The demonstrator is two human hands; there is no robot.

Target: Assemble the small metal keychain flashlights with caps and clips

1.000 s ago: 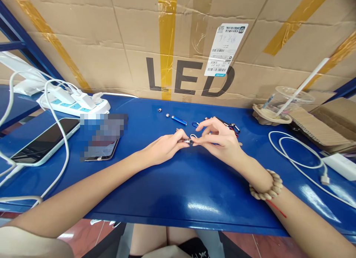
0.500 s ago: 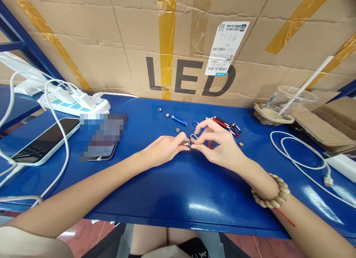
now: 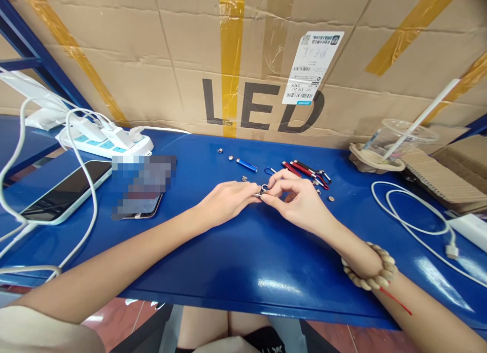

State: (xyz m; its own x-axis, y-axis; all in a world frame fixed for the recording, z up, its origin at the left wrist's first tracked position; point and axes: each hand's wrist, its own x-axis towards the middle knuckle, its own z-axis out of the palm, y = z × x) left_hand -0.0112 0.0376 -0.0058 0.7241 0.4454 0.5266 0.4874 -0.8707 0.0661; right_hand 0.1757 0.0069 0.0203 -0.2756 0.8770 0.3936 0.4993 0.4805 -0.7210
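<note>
Both hands, left hand [image 3: 225,200] and right hand [image 3: 296,200], pinch one small metal piece [image 3: 262,190] between fingertips, just before the blue tube [image 3: 246,165].

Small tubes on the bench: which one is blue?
The blue tube, lying alone behind the left hand. The others are the red tubes, bunched together farther right, behind the right hand.

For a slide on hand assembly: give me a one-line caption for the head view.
Left hand and right hand pinch a small metal piece together above a blue table.
</note>
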